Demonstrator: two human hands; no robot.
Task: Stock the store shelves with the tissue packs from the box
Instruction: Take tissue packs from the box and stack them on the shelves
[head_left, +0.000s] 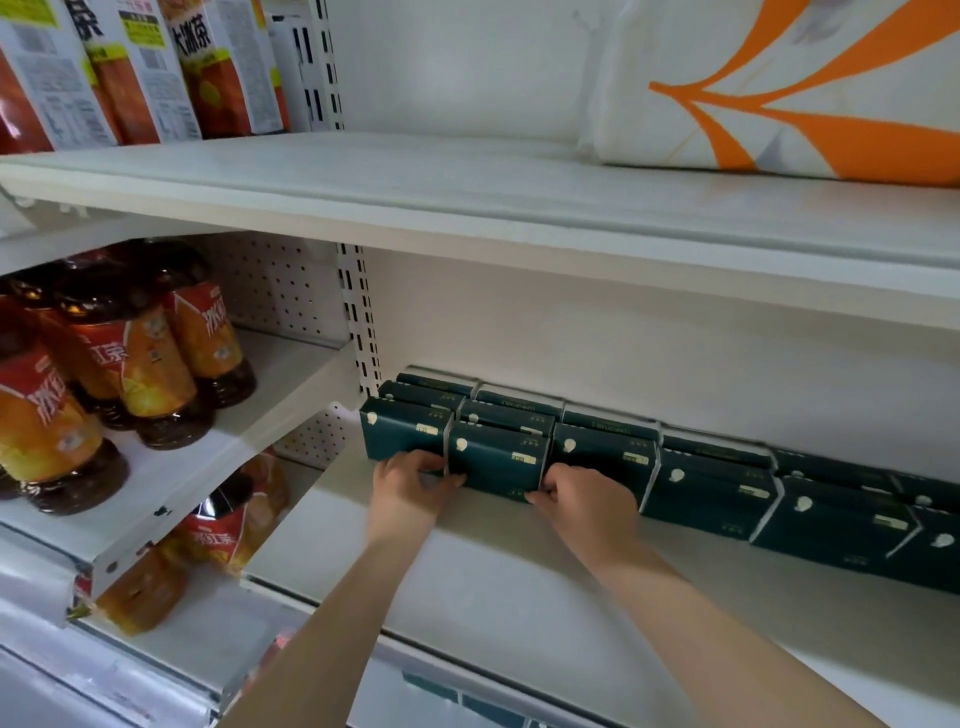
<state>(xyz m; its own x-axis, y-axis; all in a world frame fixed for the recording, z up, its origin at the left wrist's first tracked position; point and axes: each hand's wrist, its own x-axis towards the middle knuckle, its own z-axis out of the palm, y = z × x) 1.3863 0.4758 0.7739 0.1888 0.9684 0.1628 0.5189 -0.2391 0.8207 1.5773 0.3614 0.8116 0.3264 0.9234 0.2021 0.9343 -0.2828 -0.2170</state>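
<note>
Head view. Our left hand (415, 480) and right hand (587, 499) curl round the ends of a dark green tissue pack (496, 462) in the front row on the shelf (519, 597); we should seat it squarely, flush with the neighbouring packs (605, 452).

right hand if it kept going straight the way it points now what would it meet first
The right hand would meet the dark green rectangular tissue pack that its fingers touch; another green pack sits behind it, depth unclear.
</note>
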